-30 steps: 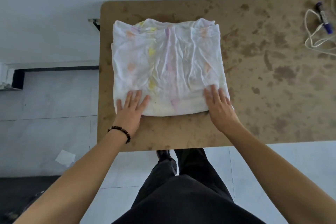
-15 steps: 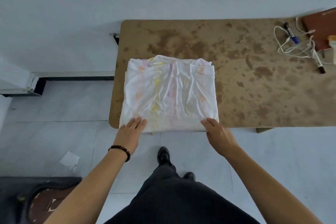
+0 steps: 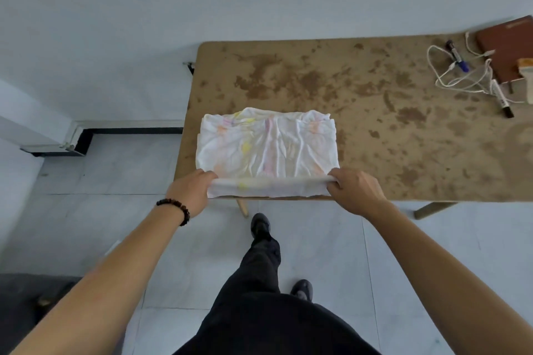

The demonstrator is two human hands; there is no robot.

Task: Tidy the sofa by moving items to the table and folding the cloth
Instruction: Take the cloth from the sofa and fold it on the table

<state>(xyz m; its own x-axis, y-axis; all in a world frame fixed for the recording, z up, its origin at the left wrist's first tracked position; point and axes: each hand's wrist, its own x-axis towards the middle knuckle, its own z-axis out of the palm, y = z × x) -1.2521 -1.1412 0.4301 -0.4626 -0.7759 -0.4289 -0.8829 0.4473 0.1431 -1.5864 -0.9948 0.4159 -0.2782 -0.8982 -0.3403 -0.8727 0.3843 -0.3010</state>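
So the left hand point(image 3: 191, 193) has its fingers closed around the near-left corner of the cloth point(image 3: 266, 147), pinching the edge up off the table point(image 3: 375, 130). The cloth sits at the table's near-left part, already folded into a rough rectangle, white with faint yellow and pink blotches and plenty of wrinkles. It looks thin, light and floppy, so I'd guess it won't hold a shape by itself and will sag in the middle if only one corner gets lifted. Taking both near corners, like here, seems the sensible grip. Over on the other side the right hand point(image 3: 353, 192) is pinched shut on the near-right corner, and the lifted edge stretches in a band between the two hands.

Compared with half a second ago, the hands were only resting flat at that near edge; now it's gripped and raised, ready to flip toward the far side. Farther right, a white cable point(image 3: 450, 78), markers and a brown notebook point(image 3: 507, 46) sit well apart from all this.
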